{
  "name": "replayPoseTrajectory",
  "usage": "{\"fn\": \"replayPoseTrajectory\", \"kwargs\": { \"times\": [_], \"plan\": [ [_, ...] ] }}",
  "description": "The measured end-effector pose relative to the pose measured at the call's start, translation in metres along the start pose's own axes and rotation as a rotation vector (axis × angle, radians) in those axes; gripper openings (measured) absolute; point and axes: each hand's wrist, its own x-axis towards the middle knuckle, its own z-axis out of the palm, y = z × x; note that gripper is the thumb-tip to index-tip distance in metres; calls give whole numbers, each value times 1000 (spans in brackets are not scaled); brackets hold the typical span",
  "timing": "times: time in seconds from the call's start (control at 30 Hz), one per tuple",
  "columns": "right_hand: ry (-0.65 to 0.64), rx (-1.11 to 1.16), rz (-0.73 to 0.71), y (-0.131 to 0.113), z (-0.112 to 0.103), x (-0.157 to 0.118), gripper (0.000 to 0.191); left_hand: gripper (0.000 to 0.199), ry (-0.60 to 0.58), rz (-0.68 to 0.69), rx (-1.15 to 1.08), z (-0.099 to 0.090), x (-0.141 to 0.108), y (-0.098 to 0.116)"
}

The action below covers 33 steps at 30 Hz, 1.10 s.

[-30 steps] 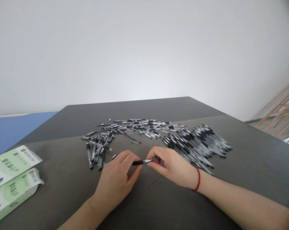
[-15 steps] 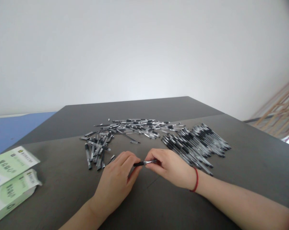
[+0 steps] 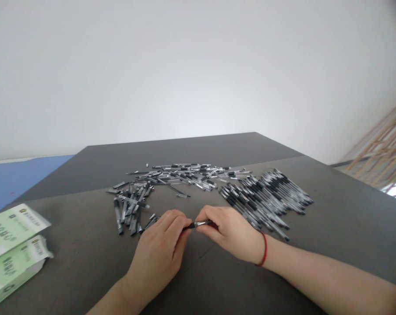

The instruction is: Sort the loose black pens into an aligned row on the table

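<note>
Between my two hands is a pen (image 3: pixel 194 225) with a black grip and a shiny metallic tip part. My left hand (image 3: pixel 163 249) pinches its black grip end. Fingers of my right hand (image 3: pixel 229 232), which has a red cord at the wrist, are closed on the other end, partly hidden by them. To the right lie several capped pens (image 3: pixel 266 197) side by side, slanting. A loose pile of pens (image 3: pixel 132 208) lies left of and behind my left hand, and more scattered pens and parts (image 3: pixel 191 175) lie farther back.
Two green and white boxes (image 3: pixel 15 223) lie at the left edge of the dark table (image 3: pixel 96 271). A blue surface (image 3: pixel 27 173) shows beyond the table's left side. A small cap (image 3: pixel 183 195) lies beyond my hands. Wooden slats (image 3: pixel 385 144) are at the far right.
My fingers have come slightly closer together on the pen, and less of its black grip shows. The whole view has shifted slightly, so the table things appear a little farther left.
</note>
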Motion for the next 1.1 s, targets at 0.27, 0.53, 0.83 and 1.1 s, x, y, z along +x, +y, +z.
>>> {"fn": "replayPoseTrajectory", "kwargs": {
  "times": [0.27, 0.53, 0.83, 1.1],
  "plan": [
    [-38, 66, 66, 1, -1, 1, 5, 15, -1, 44, 55, -1, 0, 0],
    [-76, 27, 57, 3, 0, 2, 11, 14, -41, 12, 26, 3, 2, -4],
    [-44, 92, 98, 9, -8, 5, 5, 15, -68, -83, -47, 5, 1, -7],
    [-66, 37, 130, 23, -15, 8, 6, 13, -53, -143, -11, 4, 3, -10]
  ]
}}
